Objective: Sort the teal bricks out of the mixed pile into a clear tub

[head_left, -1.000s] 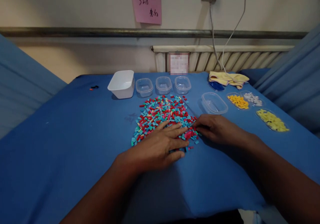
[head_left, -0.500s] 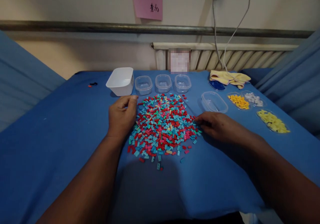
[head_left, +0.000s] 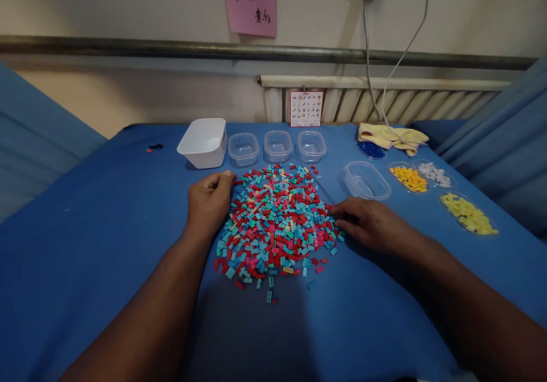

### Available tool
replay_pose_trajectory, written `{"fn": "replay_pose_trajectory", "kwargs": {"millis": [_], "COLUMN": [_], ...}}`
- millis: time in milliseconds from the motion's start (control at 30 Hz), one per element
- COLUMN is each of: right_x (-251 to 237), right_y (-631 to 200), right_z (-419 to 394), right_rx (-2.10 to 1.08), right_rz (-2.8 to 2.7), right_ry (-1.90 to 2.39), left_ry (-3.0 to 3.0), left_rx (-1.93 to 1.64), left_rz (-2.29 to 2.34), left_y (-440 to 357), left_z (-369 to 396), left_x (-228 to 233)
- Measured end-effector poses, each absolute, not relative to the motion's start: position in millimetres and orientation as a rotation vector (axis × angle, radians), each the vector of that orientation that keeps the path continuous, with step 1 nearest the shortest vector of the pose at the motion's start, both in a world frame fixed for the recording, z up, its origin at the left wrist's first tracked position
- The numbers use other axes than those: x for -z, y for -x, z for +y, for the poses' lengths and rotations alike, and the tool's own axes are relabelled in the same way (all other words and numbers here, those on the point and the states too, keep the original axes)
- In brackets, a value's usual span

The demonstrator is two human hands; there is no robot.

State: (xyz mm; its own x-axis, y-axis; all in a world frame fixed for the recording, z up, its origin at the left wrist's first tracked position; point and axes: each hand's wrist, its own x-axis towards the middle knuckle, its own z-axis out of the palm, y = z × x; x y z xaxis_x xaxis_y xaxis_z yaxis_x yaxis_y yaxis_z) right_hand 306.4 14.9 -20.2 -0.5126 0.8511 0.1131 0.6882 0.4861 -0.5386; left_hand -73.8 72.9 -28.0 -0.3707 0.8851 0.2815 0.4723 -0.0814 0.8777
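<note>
Head view: at far left on the blue-covered table (head_left: 106, 228), an orange-red piece (head_left: 149, 151) and a small black piece (head_left: 156, 146) lie side by side. Next, a white plastic tub (head_left: 205, 157) stands behind your left hand (head_left: 208, 202), its thumb and fingers drawn together at the left edge of a loose pile of mixed toy bricks (head_left: 277, 217): red, turquoise, pink, green and cream. Three small transparent tubs (head_left: 277, 155) line up behind this pile. Your right hand (head_left: 370, 220) meets its right edge, fingers low and curled. Whether either grip pinches a brick, you cannot tell from here. Further right come another transparent tub (head_left: 367, 181), then dark blue pieces (head_left: 371, 150) beside a yellow cloth (head_left: 391, 136), orange bricks (head_left: 409, 178), white bricks (head_left: 433, 174) and yellow bricks (head_left: 468, 214), each colour by itself. Four colours thus look separated; the central pile, far larger, seems left to sort. Since one second ago, your left hand has gone from lying across the pile's near part to its left edge, uncovering bricks; your right has barely shifted.
</note>
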Motion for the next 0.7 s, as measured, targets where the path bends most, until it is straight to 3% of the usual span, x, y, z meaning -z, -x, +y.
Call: {"fn": "replay_pose_trajectory", "kwargs": {"millis": [700], "right_x": [16.1], "right_y": [-300.7], "right_z": [11.7], "right_rx": [-0.782], "right_rz": [-2.279], "right_ry": [1.449], "left_ry": [-1.514], "left_rx": [-1.335], "left_rz": [1.844], "left_y": [71.2], "left_z": [65.3], "left_x": [20.5]}}
